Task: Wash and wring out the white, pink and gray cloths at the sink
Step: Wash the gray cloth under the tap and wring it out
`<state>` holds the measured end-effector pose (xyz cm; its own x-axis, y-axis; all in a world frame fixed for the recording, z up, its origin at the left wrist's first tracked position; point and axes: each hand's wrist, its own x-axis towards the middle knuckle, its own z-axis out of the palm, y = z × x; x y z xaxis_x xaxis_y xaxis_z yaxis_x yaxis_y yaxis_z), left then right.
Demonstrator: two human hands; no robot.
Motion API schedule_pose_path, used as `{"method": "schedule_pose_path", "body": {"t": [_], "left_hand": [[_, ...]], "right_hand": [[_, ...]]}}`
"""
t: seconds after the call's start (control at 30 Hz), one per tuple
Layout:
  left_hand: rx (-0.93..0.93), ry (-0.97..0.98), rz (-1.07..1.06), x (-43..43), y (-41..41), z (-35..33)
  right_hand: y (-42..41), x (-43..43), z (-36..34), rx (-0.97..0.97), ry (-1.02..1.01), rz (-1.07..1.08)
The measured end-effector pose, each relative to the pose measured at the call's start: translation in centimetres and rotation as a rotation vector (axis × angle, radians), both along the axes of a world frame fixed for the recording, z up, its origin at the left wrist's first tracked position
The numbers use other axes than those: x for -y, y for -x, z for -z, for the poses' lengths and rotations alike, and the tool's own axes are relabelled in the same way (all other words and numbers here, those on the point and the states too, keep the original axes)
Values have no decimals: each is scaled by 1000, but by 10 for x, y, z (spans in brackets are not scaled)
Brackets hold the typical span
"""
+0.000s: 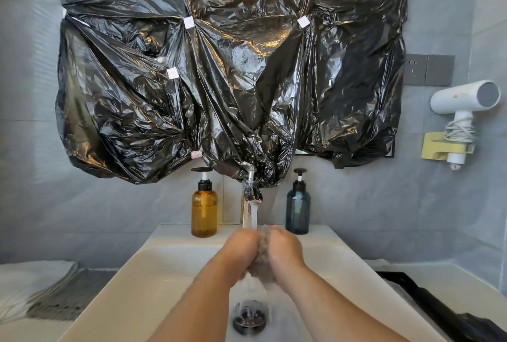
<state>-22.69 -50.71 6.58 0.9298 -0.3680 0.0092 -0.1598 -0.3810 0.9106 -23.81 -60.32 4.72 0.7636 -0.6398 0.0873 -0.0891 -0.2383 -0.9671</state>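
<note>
Left hand [242,248] and right hand [285,249] close their grip tightly round a bunched gray cloth [262,262], held under the running tap [251,193] over the middle of the white sink [164,273]. Kneading the sodden, nubbly wad and turning it through the stream should rinse it evenly; twisting low keeps splashes inside the smooth basin. An amber bottle [204,210] and a blue bottle [298,210] flank the tap; crinkled black plastic [233,67] hangs behind.
</note>
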Motion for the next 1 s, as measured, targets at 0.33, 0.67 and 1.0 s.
{"method": "schedule_pose_path", "body": {"t": [0.33,0.67,1.0], "left_hand": [[-15,-131,-40,-14,-10,-6],[-206,441,-141,-16,-17,-8],[-361,856,-198,-16,10,-15]], "right_hand": [[5,18,-22,314,132,157],[5,28,-23,123,-383,84],[12,-2,-14,29,-640,-224]]}}
